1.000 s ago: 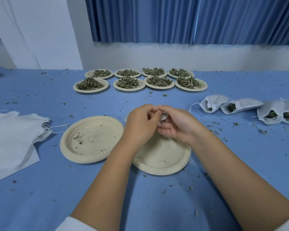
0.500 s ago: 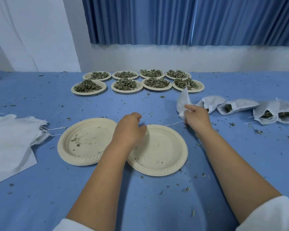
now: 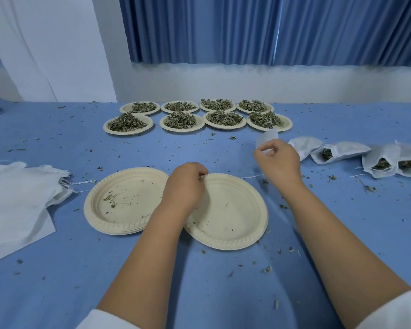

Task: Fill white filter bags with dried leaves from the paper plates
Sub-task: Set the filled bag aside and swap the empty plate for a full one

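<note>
White gauzy filter bag [image 3: 267, 138] sits at centre right, pinched by curled fingers of the right hand [image 3: 277, 162], the left hand [image 3: 186, 184] apparently nipping its taut white drawstring [image 3: 250, 177] above the nearly bare beige paper plate [image 3: 237, 210]: cinching shut, I judge, then laying it beside the filled white bags [image 3: 337, 150] at right.

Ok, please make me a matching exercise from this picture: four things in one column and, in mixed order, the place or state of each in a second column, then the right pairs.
Column A
1. left hand
2. right hand
3. empty bags
4. filled bags

Column B
a. lie at the right, with leaves showing at their mouths
b. pinches a thin string
c. lie in a flat pile at the left
d. holds up a white bag

Pairs: 1-b, 2-d, 3-c, 4-a
</note>
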`<state>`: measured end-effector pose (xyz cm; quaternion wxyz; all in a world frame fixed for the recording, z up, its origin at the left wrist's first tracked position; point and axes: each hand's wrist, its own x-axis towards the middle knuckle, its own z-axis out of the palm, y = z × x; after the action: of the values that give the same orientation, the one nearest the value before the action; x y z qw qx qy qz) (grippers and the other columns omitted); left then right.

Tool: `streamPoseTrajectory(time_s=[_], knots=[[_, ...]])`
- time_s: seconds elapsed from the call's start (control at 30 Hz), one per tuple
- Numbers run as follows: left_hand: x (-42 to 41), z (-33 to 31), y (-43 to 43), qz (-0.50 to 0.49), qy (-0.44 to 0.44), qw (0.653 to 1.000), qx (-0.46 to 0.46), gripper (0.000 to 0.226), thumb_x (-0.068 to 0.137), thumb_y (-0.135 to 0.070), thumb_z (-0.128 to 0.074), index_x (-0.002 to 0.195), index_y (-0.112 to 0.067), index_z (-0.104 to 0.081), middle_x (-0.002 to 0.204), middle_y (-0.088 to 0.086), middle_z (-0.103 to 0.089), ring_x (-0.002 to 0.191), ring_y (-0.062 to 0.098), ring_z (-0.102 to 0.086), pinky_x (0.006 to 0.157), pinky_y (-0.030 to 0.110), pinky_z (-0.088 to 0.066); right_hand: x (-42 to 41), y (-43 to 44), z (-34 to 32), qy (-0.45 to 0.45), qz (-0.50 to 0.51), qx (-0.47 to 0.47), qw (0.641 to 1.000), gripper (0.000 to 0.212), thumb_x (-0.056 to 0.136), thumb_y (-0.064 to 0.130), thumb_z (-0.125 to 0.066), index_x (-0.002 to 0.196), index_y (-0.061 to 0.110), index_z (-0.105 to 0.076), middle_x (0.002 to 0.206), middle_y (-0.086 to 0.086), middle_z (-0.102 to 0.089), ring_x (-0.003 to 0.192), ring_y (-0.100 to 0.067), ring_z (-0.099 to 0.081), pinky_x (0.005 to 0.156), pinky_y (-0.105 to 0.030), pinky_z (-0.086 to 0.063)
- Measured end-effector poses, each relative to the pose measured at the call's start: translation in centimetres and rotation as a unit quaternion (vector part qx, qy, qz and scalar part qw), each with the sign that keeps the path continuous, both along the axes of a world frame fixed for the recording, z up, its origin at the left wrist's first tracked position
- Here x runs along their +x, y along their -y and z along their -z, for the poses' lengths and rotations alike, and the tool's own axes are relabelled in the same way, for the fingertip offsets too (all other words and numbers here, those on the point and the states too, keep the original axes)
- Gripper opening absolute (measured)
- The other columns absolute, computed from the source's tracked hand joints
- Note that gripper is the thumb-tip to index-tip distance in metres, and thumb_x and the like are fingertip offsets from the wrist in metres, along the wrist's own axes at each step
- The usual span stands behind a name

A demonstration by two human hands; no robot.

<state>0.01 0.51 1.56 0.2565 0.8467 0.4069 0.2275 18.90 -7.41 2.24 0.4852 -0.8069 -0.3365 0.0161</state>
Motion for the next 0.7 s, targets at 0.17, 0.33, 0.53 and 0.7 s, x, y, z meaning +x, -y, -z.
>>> streamPoseTrajectory(time_s=[0.17, 0.33, 0.53, 0.7], knots=[[-0.9, -0.7, -0.8, -0.060, 0.080, 0.995, -0.024, 0.032, 0.097, -0.004, -0.048, 0.120, -0.013, -0.067, 0.125, 0.001, -0.065, 0.118, 0.018, -0.057, 0.092, 0.022, -0.040, -1.2, 0.2, -0.3, -0.075, -0.144, -0.145, 0.976, 0.038, 0.084, 0.046, -0.067, 0.067, 0.013, -0.060, 0.063, 0.008, -0.054, 0.059, -0.011, -0.050, 0.057, -0.023, -0.039], [-2.6, -1.4, -1.8, -0.119, 0.130, 0.984, -0.027, 0.033, 0.096, -0.003, -0.047, 0.122, -0.011, -0.067, 0.127, 0.004, -0.064, 0.119, 0.019, -0.057, 0.096, 0.027, -0.043, -2.2, 0.4, -1.0, -0.233, -0.272, -0.096, 0.929, 0.021, 0.088, 0.019, -0.063, 0.096, 0.002, -0.073, 0.057, 0.003, -0.049, 0.051, -0.013, -0.040, 0.043, -0.022, -0.033], [-5.2, -2.0, -3.2, -0.210, 0.029, 0.977, 0.006, 0.026, 0.093, -0.006, -0.049, 0.088, -0.029, -0.060, 0.089, -0.004, -0.055, 0.105, 0.030, -0.053, 0.101, 0.040, -0.036, -8.2, -1.6, 0.6, -0.354, -0.288, -0.013, 0.890, 0.017, 0.093, 0.015, -0.065, 0.103, 0.003, -0.072, 0.066, -0.003, -0.064, 0.051, -0.008, -0.058, 0.052, -0.015, -0.050], [-5.3, -2.7, -2.8, -0.244, -0.021, 0.969, 0.005, 0.018, 0.096, -0.013, -0.048, 0.083, -0.027, -0.051, 0.119, 0.008, -0.059, 0.117, 0.030, -0.052, 0.117, 0.048, -0.011, -11.5, -2.6, 1.3, -0.429, -0.290, 0.048, 0.854, 0.025, 0.088, 0.009, -0.071, 0.112, 0.006, -0.065, 0.085, -0.011, -0.073, 0.072, -0.015, -0.072, 0.069, -0.022, -0.058]])
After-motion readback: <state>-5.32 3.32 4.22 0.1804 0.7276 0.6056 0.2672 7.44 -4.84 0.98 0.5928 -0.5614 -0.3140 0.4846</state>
